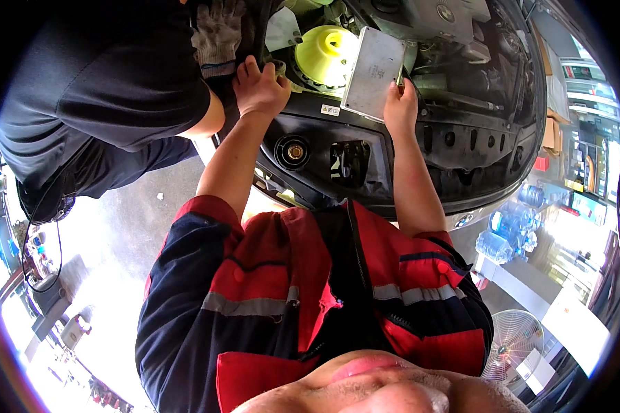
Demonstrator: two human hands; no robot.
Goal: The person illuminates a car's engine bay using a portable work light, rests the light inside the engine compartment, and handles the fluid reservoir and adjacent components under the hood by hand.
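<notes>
My right hand (401,107) grips the lower right edge of a flat silver metal case (374,74), thumb on its face. The case is tilted over the front of an open engine bay. Near the bay's left front edge is my left hand (260,88), its fingers curled; what lies under them is hidden. Between my hands, a pale yellow funnel-shaped piece (322,56) with a round hole stands in the bay, brightly lit. The case overlaps its right side.
Close on my left leans a co-worker in black (117,76). A grey work glove (218,36) is beside that person; whether a hand fills it, I cannot tell. The black front panel (379,148) has openings. Water bottles (506,230) and a fan (513,342) stand right.
</notes>
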